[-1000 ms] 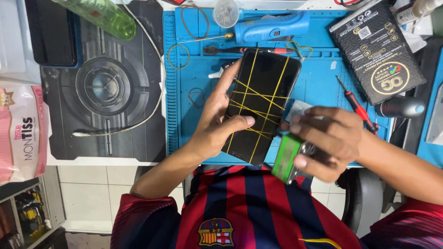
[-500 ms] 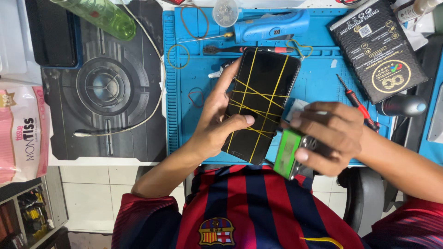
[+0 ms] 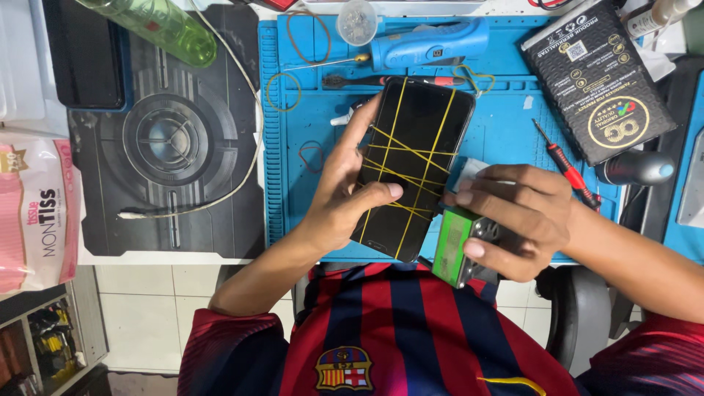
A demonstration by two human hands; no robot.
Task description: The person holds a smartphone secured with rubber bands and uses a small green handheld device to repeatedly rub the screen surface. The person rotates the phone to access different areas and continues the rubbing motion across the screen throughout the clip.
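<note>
Black and glossy, the phone [image 3: 414,165] is criss-crossed with yellow rubber bands [image 3: 400,172] and sits tilted above the blue work mat [image 3: 506,125], near the mat's front edge. The left hand [image 3: 339,198] has its fingers wrapped around the phone's left side: the thumb lies across the glass, touching the bands, and the index finger runs up along the left edge toward the top corner. Just right of the phone, the right hand [image 3: 517,216] has its fingers curled closed around a small green device [image 3: 452,248] with dark metal parts on its right; its fingertips almost touch the phone's right edge. A bit of white cloth or paper [image 3: 466,174] shows between that hand and the phone.

Behind the phone on the mat lie a blue handheld tool [image 3: 429,45], a slim dark screwdriver [image 3: 367,79], loose rubber bands [image 3: 282,88] and a small clear round container [image 3: 357,20]. To the phone's right rest a red-handled screwdriver [image 3: 566,165] and a black box with a gold round emblem [image 3: 598,77]. Well to the phone's left, a dark grey pad with a round pattern [image 3: 165,139] covers the table, with a white cable [image 3: 220,198] looping over it, a green plastic bottle [image 3: 158,26] at its back and a pink tissue pack [image 3: 33,213] beyond its left edge.
</note>
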